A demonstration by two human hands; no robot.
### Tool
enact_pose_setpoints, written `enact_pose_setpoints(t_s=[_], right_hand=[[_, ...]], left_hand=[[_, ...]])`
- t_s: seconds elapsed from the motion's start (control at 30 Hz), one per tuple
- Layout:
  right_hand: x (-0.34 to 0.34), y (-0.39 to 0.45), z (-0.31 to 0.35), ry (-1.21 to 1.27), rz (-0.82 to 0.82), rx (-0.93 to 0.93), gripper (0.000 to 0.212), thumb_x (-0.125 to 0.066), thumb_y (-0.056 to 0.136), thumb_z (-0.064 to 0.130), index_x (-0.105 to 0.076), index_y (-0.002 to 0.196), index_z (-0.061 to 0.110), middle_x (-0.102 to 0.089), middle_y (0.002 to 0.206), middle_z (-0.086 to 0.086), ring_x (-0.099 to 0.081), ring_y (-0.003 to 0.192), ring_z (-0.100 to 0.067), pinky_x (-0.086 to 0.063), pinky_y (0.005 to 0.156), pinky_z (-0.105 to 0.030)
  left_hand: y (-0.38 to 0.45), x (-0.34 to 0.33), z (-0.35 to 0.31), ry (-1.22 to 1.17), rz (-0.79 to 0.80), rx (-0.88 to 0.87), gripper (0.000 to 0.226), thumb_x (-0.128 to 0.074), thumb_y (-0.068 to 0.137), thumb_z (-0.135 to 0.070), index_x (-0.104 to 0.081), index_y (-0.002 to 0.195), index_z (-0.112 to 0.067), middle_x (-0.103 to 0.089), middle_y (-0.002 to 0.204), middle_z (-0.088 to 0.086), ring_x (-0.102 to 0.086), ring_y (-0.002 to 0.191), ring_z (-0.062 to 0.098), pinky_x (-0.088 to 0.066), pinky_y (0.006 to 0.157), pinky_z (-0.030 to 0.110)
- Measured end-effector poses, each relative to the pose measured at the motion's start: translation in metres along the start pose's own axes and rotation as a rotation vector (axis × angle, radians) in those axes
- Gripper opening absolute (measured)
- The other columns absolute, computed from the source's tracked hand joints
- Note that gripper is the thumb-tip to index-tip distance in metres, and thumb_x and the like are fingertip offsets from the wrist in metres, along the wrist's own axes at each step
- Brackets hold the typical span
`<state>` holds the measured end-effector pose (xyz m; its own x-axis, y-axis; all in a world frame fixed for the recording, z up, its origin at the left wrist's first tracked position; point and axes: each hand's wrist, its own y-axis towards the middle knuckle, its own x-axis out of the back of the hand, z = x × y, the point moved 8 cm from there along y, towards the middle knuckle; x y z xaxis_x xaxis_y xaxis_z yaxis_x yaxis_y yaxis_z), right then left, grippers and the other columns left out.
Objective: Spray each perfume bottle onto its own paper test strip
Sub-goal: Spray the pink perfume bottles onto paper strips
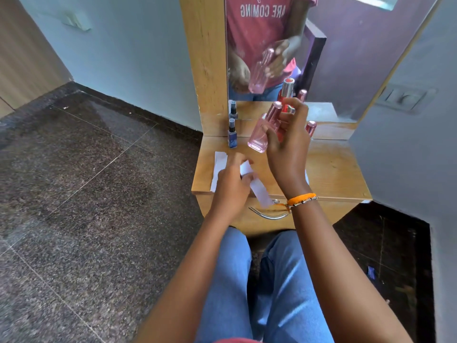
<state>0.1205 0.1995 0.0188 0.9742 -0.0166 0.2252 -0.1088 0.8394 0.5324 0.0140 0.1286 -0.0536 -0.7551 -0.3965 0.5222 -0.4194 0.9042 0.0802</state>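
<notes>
left hand [231, 180] pinching a white paper test strip [257, 188] just above the tabletop [331, 169] front edge, right hand [288, 149] grip wrapped around a tilted pink perfume bottle [262, 134] past the strip, small blue spray bottle [232, 134] standing left of it, mirror [346, 70] behind

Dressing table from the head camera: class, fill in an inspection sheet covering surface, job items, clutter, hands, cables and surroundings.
Surface: wooden dressing table, with a mirror behind.
Job items: pink perfume bottle lifted and tilted; small blue bottle upright at the back left; red bottle and another pink-capped bottle behind the hand; one paper strip on the table, another paper strip held.
Clutter: nothing seen.
Hands: right hand grips the pink perfume bottle; left hand holds a strip.
Cables: nothing seen.
Surroundings: wall switch plate, dark stone floor, drawer handle.
</notes>
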Motion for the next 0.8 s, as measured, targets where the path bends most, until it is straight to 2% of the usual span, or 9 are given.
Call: enact_pose_setpoints(t_s=[0.07, 0.13, 0.23, 0.3, 0.47, 0.53, 0.63, 0.73, 0.8], right_hand=[[0.012, 0.0, 0.003, 0.016, -0.04, -0.009, 0.044, -0.058, 0.087, -0.001, -0.04, 0.126, 0.007, -0.061, 0.098, 0.007, -0.059, 0.087, 0.003, -0.041, 0.075, -0.003], [0.02, -0.001, 0.003, 0.001, -0.061, -0.005, 0.047, -0.058, 0.085, -0.004, -0.04, 0.126, 0.009, -0.059, 0.098, 0.011, -0.059, 0.088, 0.003, -0.043, 0.076, -0.005], [0.029, -0.005, -0.001, -0.009, -0.066, -0.02, 0.049, -0.058, 0.083, -0.005, -0.04, 0.125, 0.012, -0.063, 0.1, 0.003, -0.063, 0.089, -0.003, -0.048, 0.077, -0.013], [0.032, -0.009, -0.006, -0.012, -0.06, -0.03, 0.049, -0.058, 0.082, -0.006, -0.041, 0.124, 0.011, -0.065, 0.102, 0.0, -0.063, 0.09, -0.004, -0.048, 0.077, -0.013], [0.031, -0.022, -0.025, -0.038, -0.015, -0.054, 0.047, -0.061, 0.081, -0.007, -0.041, 0.122, 0.005, -0.057, 0.098, 0.02, -0.059, 0.086, 0.01, -0.049, 0.073, -0.012], [0.03, -0.026, -0.03, -0.047, -0.004, -0.061, 0.048, -0.061, 0.081, -0.008, -0.041, 0.124, 0.003, -0.057, 0.1, 0.017, -0.059, 0.088, 0.008, -0.05, 0.076, -0.014], [0.028, -0.03, -0.033, -0.044, 0.013, -0.074, 0.05, -0.06, 0.081, -0.008, -0.042, 0.125, 0.004, -0.06, 0.104, 0.009, -0.059, 0.09, 0.005, -0.052, 0.079, -0.02], [0.027, -0.033, -0.034, -0.027, 0.04, -0.078, 0.046, -0.062, 0.081, -0.006, -0.043, 0.122, 0.006, -0.063, 0.104, 0.005, -0.061, 0.09, -0.003, -0.052, 0.079, -0.023], [0.026, -0.035, -0.035, -0.005, 0.079, -0.096, 0.046, -0.065, 0.081, -0.004, -0.043, 0.12, 0.007, -0.063, 0.101, 0.004, -0.062, 0.088, 0.0, -0.051, 0.078, -0.019]], left_hand=[[0.009, 0.0, 0.0, -0.106, 0.046, 0.075, 0.025, -0.062, 0.087, -0.014, -0.045, 0.106, -0.016, -0.053, 0.088, -0.009, -0.052, 0.078, 0.006, -0.042, 0.067, 0.018], [0.02, -0.003, 0.002, -0.114, 0.078, 0.119, 0.03, -0.066, 0.084, -0.016, -0.042, 0.103, -0.015, -0.058, 0.095, 0.002, -0.056, 0.086, 0.018, -0.046, 0.071, 0.029], [0.036, -0.01, 0.003, 0.0, 0.051, 0.092, 0.03, -0.069, 0.082, -0.015, -0.043, 0.096, -0.015, -0.058, 0.082, 0.003, -0.053, 0.077, 0.019, -0.039, 0.059, 0.029], [0.044, -0.016, 0.005, 0.044, 0.036, 0.073, 0.03, -0.07, 0.081, -0.014, -0.043, 0.094, -0.015, -0.056, 0.078, 0.0, -0.051, 0.073, 0.017, -0.037, 0.06, 0.03], [0.053, -0.028, 0.005, 0.2, -0.033, -0.011, 0.036, -0.072, 0.077, -0.009, -0.048, 0.103, -0.009, -0.058, 0.105, 0.008, -0.055, 0.089, 0.024, -0.043, 0.069, 0.035], [0.052, -0.031, 0.007, 0.274, -0.058, -0.032, 0.033, -0.069, 0.079, -0.006, -0.05, 0.106, -0.009, -0.056, 0.113, 0.009, -0.054, 0.102, 0.027, -0.047, 0.077, 0.039], [0.049, -0.031, 0.009, 0.336, -0.088, -0.047, 0.031, -0.062, 0.083, -0.003, -0.053, 0.112, -0.011, -0.052, 0.119, 0.008, -0.047, 0.113, 0.028, -0.044, 0.085, 0.037], [0.039, -0.019, 0.003, 0.184, -0.153, -0.059, 0.028, -0.046, 0.092, -0.003, -0.056, 0.116, -0.012, -0.054, 0.121, 0.006, -0.049, 0.115, 0.022, -0.041, 0.088, 0.029], [0.03, -0.014, -0.005, -0.067, -0.081, -0.043, 0.027, -0.04, 0.098, -0.014, -0.059, 0.116, -0.015, -0.061, 0.115, 0.002, -0.055, 0.107, 0.013, -0.043, 0.09, 0.025]])
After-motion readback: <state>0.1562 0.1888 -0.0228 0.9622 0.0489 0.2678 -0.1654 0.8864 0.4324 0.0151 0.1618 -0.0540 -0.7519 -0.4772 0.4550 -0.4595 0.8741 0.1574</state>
